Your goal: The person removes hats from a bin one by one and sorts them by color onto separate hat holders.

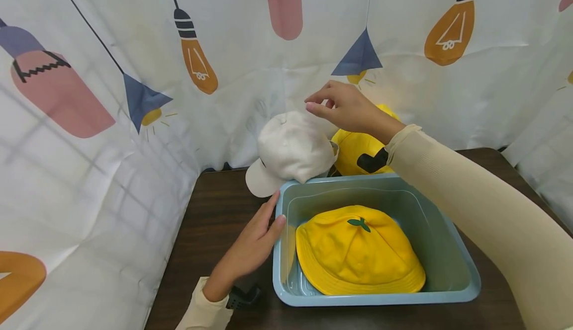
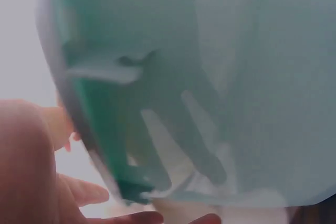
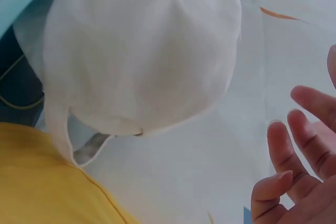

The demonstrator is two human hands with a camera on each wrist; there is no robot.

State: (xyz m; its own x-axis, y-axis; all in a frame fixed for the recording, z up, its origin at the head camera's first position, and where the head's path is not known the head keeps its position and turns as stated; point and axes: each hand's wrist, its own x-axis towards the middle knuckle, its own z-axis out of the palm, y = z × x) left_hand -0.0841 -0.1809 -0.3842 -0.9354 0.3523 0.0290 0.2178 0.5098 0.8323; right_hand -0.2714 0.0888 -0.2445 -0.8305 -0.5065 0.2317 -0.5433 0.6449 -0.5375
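My left hand (image 1: pixel 252 243) touches the left wall of a blue-grey plastic basin (image 1: pixel 467 283), fingers fairly straight along its rim. The basin's side fills much of the left wrist view. Inside it lies a yellow bucket hat (image 1: pixel 358 250) with a green leaf emblem on top. Behind the basin is a white baseball cap (image 1: pixel 293 143), its brim to the left. My right hand (image 1: pixel 342 106) is raised above that cap, fingers loosely bent and holding nothing. In the right wrist view, a gap separates the fingers (image 3: pixel 281 148) from the cap (image 3: pixel 142 51).
A second yellow hat (image 1: pixel 358 146) with a black patch is beside the white cap, partly hidden by my right forearm. The dark wooden table (image 1: pixel 215 210) meets a patterned cloth (image 1: pixel 250 32) at the back and left. A small black object (image 1: pixel 243 297) lies near my left wrist.
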